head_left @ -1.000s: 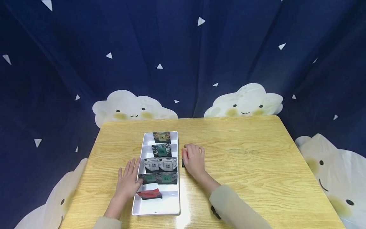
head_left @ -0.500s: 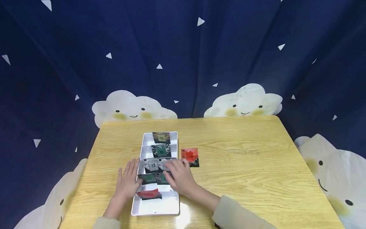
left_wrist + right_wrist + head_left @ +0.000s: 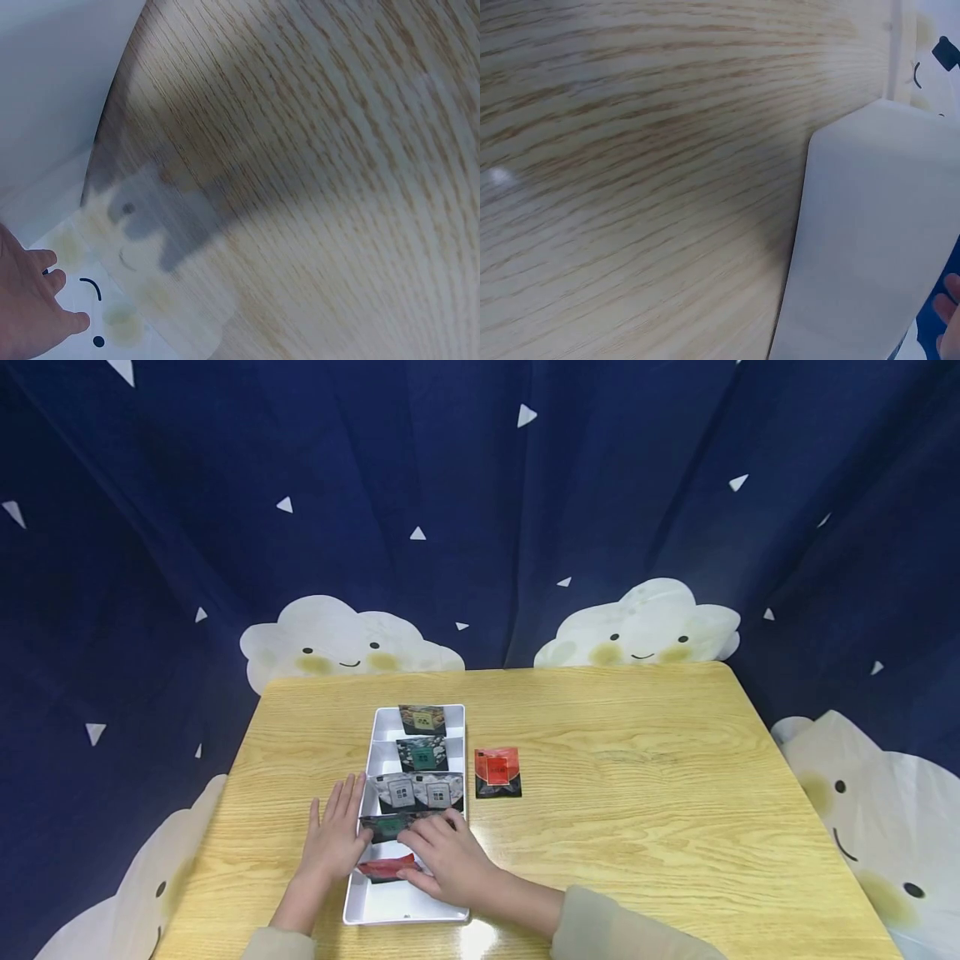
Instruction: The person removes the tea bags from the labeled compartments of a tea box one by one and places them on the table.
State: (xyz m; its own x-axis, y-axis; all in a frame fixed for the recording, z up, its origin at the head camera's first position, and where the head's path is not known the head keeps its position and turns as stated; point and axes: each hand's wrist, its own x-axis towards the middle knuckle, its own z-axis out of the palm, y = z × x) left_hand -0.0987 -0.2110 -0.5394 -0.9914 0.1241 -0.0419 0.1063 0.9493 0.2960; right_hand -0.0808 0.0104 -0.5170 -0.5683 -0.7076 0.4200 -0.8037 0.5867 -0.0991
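In the head view a white compartmented tray holds upright sachets. My right hand reaches over its near right part. The thumb lies at the right end of a red sachet, fingertips apart from it over the green sachets, hiding the right one. My left hand lies along the tray's left side, fingers straight, thumb at the rim. Farther back stand grey sachets, a dark green-labelled sachet and a yellow-labelled sachet. Both wrist views show only fingers at the edge.
A red and black sachet lies flat on the wooden table, right of the tray. A dark blue curtain with white clouds surrounds the table's back and sides.
My right hand has let go of the red and black sachet on the table, moved left over the tray and then nearer, to the red sachet. The left hand stays still.
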